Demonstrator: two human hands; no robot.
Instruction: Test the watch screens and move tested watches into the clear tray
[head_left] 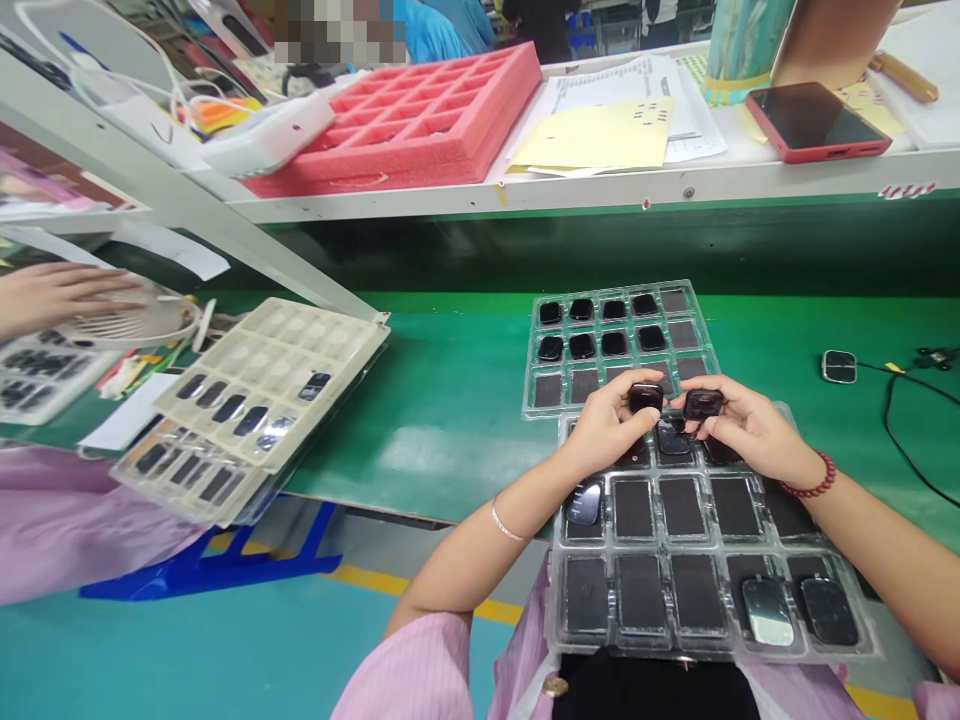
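My left hand (611, 420) pinches a glossy black smartwatch body (646, 397) with rounded corners. A second, similar smartwatch body (703, 405) sits between the thumb and fingers of my right hand (750, 430). Both hands are close together above the near clear plastic tray (682, 545). That tray has dark-lined compartments, and several hold glossy black pieces, such as the one at lower right (829, 610). Just beyond lies the far clear tray (531, 395), with smartwatch bodies (614, 343) in its two back rows. My fingers partly cover the held pieces and the edges of both trays.
Stacked cream trays (274, 390) stand on the green table (420, 400) at left, near another person's hand (60, 295). A cabled square device (838, 366) lies at right. The shelf holds a pink foam tray (487, 130), papers (600, 140) and a red-edged phone (817, 120).
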